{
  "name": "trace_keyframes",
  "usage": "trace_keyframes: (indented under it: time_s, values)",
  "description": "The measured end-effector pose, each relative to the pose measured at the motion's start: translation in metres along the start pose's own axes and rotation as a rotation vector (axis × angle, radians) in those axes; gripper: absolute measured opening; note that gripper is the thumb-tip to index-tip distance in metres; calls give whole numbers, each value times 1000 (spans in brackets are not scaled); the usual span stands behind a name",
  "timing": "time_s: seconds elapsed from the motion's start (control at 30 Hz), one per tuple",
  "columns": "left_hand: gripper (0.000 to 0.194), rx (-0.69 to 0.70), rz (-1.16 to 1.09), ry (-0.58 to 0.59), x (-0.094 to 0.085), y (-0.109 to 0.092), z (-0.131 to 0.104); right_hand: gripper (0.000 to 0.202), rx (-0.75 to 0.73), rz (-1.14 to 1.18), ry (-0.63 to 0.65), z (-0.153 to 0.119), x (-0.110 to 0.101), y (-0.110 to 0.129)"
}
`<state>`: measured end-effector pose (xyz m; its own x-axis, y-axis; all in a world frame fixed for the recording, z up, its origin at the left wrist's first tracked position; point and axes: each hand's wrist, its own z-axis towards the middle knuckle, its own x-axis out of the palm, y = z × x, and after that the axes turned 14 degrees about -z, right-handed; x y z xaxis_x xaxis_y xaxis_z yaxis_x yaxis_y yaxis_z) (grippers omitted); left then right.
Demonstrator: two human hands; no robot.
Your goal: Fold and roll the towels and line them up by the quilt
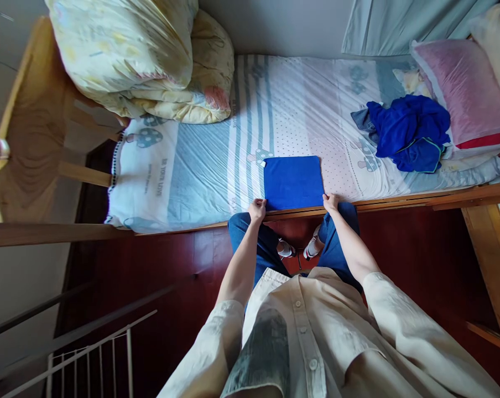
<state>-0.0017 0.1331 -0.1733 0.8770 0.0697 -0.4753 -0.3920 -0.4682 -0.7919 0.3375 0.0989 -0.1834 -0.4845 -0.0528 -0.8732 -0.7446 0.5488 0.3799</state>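
A flat blue cloth [293,182], rectangular with a small white tag at its far left corner, lies on the bed close to the front edge. My left hand [257,210] pinches its near left corner. At the near right corner, the fingers of my right hand [330,202] are closed on the same cloth. The cloth looks smooth, with its near edge stretched between both hands. Under it is the patterned bed sheet [204,160], striped and dotted in blue, white and pink.
To the right sits a crumpled pile of blue clothes [411,130] beside a pink pillow [465,88]. A bunched yellow quilt [129,50] fills the far left of the bed. Wooden bed rails [59,235] run along the front, and a white metal rack [96,354] stands at lower left.
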Motion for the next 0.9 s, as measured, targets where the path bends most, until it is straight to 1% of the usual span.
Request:
trace_keyframes:
  time_s: [0.07,0.1,0.13,0.2,0.27,0.3,0.37,0.47,0.6,0.67,0.77,0.83,0.9]
  values:
    - [20,74,-13,-5,-4,-3,-3,23,-40,15,-37,-6,-6,2]
    - [21,135,-6,-1,-7,-4,-6,26,-86,13,-63,-10,-10,3]
    - [21,211,11,16,-10,-5,-8,28,-154,2,-90,-14,-14,3]
    - [23,383,74,111,-16,-6,-14,30,-336,-50,-115,-21,-23,4]
    - [28,517,151,257,-21,-6,-18,31,-517,-125,-65,-26,-30,3]
    - [32,554,190,328,-22,-5,-20,33,-585,-160,-18,-28,-33,2]
    - [42,571,256,427,-21,-3,-22,38,-663,-218,74,-28,-37,0]
    - [54,533,343,473,-15,1,-21,49,-649,-294,155,-26,-37,-2]
    - [63,527,505,468,-7,4,-16,61,-595,-400,191,-21,-34,4]
    - [64,545,563,464,-4,3,-13,63,-571,-450,208,-18,-33,8]
    - [60,570,609,456,-2,1,-9,60,-512,-494,222,-12,-33,11]
    - [54,563,613,444,-2,0,-4,57,-480,-454,211,-5,-32,10]
    - [48,528,577,415,-3,-2,2,53,-459,-336,197,4,-31,7]
